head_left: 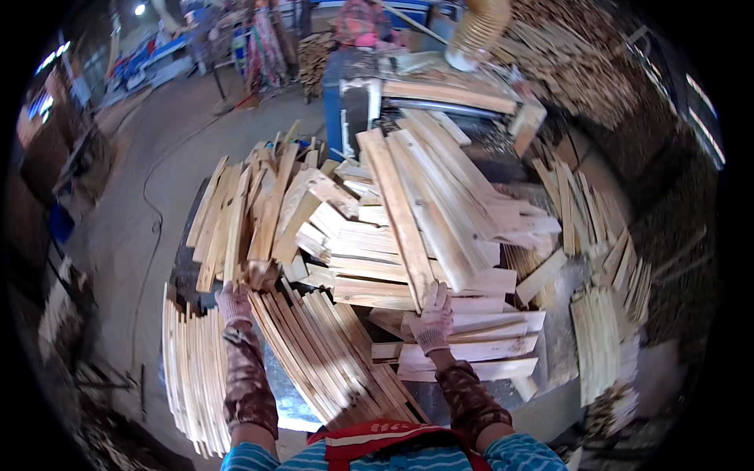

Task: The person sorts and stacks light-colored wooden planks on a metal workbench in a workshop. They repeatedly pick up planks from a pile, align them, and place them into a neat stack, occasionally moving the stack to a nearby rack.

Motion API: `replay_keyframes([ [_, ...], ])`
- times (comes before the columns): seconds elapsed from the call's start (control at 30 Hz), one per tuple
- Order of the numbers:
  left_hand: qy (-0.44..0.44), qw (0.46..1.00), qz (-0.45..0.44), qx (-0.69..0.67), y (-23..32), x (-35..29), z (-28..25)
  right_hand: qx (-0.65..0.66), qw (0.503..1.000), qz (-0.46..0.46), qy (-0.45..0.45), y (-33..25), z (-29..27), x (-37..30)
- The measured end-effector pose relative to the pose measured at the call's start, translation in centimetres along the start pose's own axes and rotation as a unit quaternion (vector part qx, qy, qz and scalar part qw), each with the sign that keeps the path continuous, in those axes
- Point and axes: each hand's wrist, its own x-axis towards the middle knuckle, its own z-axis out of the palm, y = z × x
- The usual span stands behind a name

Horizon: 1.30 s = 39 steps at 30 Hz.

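My right hand (433,318), in a pale knit glove, is closed on the near end of a long wooden board (399,216). That board slants away from me across the heap of pale boards (365,259). Farther left, my left hand (234,306), gloved the same way, is closed at the near end of a narrow wooden board (235,235). Its fingertips are partly hidden. This board lies among upright-leaning boards on the left side. Right beside my left forearm runs a row of stacked strips (318,353).
Another strip stack (192,377) stands at the near left. A machine (440,94) with a yellowish duct hose (481,31) is beyond the heap. More boards (594,337) stand at the right, and a large wood pile (573,59) rises behind. A cable (149,204) crosses the floor.
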Motion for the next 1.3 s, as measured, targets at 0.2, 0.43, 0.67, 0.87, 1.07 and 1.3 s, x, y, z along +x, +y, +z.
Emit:
replay_keyframes([
  [0.2, -0.447, 0.854, -0.205, 0.169, -10.3, -22.2, 18.6, 0.067, 0.995, 0.054, -0.05, 0.9, -3.6, -1.4],
  [0.43, -0.367, 0.833, -0.278, 0.307, -15.5, -27.9, 18.7, 0.227, 0.956, -0.162, -0.094, -1.7, -7.6, -3.1],
  [0.67, -0.374, 0.829, -0.23, 0.346, -4.8, -30.0, 13.3, -0.094, 0.994, -0.049, 0.036, 7.4, -5.3, 4.5],
  [0.87, -0.331, 0.857, -0.26, 0.298, -6.1, -32.0, 8.8, 0.154, 0.983, -0.019, -0.104, 2.3, -5.5, 1.7],
  [1.07, -0.287, 0.902, -0.174, 0.273, -12.8, -32.1, 8.7, 0.316, 0.887, -0.199, -0.271, -4.4, -4.0, -10.6],
  [1.3, -0.297, 0.863, -0.24, 0.332, -4.5, -31.7, 6.6, -0.105, 0.954, -0.096, 0.264, 6.6, -4.9, 1.1],
])
